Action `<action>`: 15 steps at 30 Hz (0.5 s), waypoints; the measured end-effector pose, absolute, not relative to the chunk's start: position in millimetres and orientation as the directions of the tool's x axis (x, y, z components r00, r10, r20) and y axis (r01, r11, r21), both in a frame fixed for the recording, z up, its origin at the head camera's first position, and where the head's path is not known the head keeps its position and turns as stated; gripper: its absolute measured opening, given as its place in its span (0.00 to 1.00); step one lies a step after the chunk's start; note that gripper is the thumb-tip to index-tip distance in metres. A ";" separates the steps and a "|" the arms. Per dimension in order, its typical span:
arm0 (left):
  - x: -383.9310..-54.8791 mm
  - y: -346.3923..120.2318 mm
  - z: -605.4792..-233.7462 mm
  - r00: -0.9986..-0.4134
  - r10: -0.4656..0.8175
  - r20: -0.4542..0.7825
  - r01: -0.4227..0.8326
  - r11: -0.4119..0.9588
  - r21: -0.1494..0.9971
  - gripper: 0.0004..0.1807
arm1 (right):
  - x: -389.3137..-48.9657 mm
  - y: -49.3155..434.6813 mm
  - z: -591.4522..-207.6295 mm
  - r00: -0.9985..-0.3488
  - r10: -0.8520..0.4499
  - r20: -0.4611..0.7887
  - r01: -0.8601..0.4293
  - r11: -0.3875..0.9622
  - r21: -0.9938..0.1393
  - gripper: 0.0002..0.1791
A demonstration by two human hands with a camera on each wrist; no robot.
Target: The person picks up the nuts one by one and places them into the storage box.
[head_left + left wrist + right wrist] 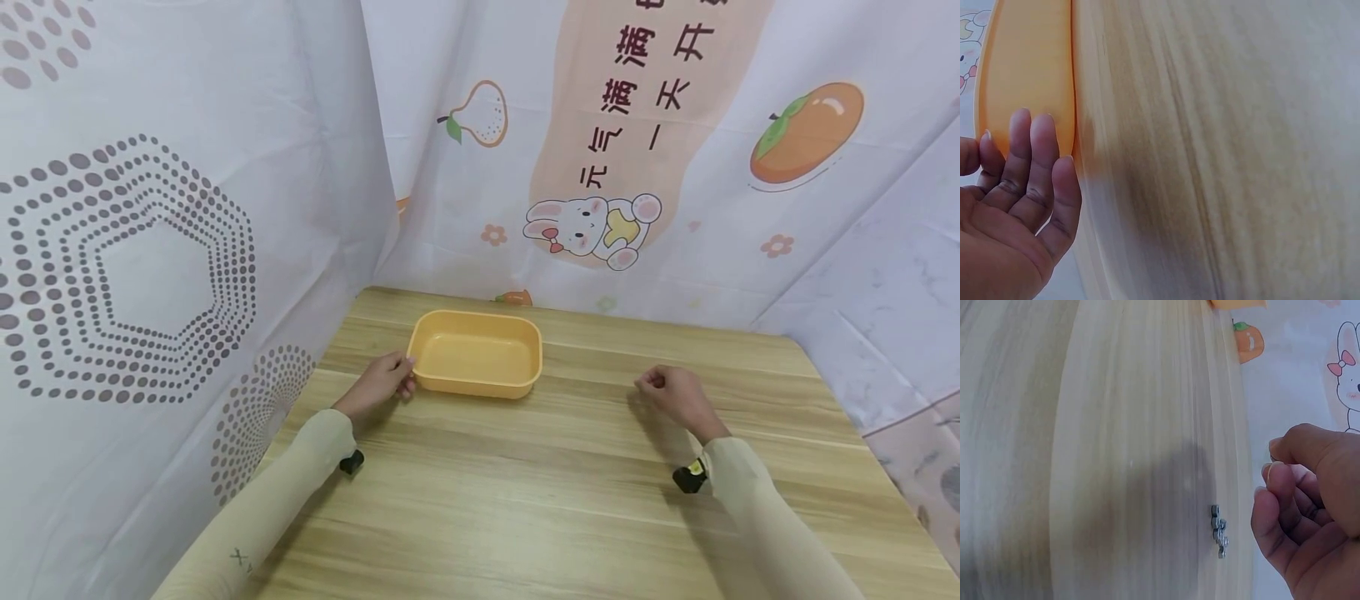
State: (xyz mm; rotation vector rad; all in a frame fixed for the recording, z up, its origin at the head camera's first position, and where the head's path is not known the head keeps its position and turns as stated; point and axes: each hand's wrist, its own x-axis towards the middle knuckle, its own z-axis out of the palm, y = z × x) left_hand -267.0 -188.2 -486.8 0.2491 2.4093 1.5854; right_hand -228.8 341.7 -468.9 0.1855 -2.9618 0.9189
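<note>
A yellow rectangular tray [477, 388] with rounded corners stands at the back left of the wooden table. My left hand [381, 385] is at its left end, fingers loosely extended against the outer wall, thumb near the rim. To the right of the tray, my right hand [677, 398] hovers low over the table with curled fingers. Its thumb and index finger pinch together, and a small dark piece [1272, 457] shows between their tips, mostly hidden. In the right wrist view, several small metal nuts [1216, 524] lie clustered on the table beside this hand; in the head view they are hidden.
The wooden table [480, 492] meets a printed white curtain [450, 208] at its back edge. Another curtain with dotted patterns [300, 208] hangs close along the left side. Each wrist carries a small black camera, the right one [690, 477] just above the tabletop.
</note>
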 end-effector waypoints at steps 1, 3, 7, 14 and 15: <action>-266.9 -188.3 -487.0 -0.955 0.276 -0.111 0.007 0.393 0.919 0.20 | -229.2 340.8 -469.0 -0.992 -0.105 0.074 -0.129 0.817 -0.562 0.10; -266.5 -188.7 -487.2 -0.955 0.277 -0.111 0.006 0.390 0.921 0.20 | -229.9 338.9 -469.0 -0.990 -0.112 0.086 -0.141 0.819 -0.556 0.10; -266.5 -189.4 -488.1 -0.955 0.276 -0.113 0.000 0.380 0.925 0.20 | -232.0 334.7 -468.9 -0.989 -0.118 0.093 -0.150 0.827 -0.542 0.10; -267.6 -190.2 -488.2 -0.957 0.270 -0.111 0.003 0.390 0.921 0.21 | -234.5 324.1 -462.9 -0.983 -0.147 0.111 -0.184 0.826 -0.533 0.09; -267.7 -190.1 -488.1 -0.956 0.271 -0.110 0.005 0.390 0.921 0.21 | -235.2 322.5 -462.4 -0.982 -0.148 0.116 -0.187 0.826 -0.532 0.09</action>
